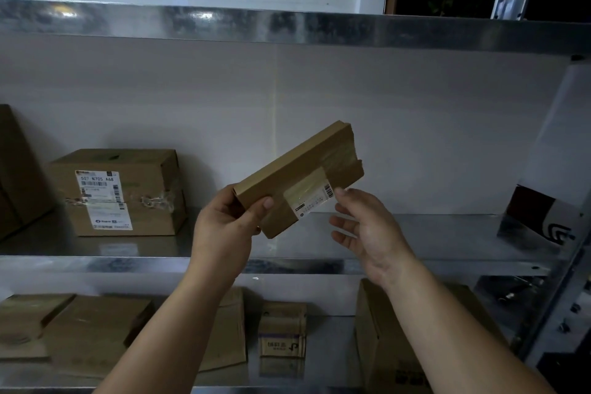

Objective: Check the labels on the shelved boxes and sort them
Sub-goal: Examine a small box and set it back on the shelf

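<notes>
A flat brown cardboard box [300,169] hangs tilted in the air before the middle shelf, its right end raised. My left hand [224,227] grips its lower left end, thumb across the front face. A white shipping label [311,200] under clear tape faces me on the box's lower edge. My right hand [361,227] is beside that label with relaxed fingers, its thumb tip touching the label's right edge.
A labelled cardboard box [118,192] stands on the metal middle shelf [431,233] at the left, with a bigger box [16,169] at the far left. A white and brown package [543,217] leans at the right. Several boxes [281,329] lie on the lower shelf.
</notes>
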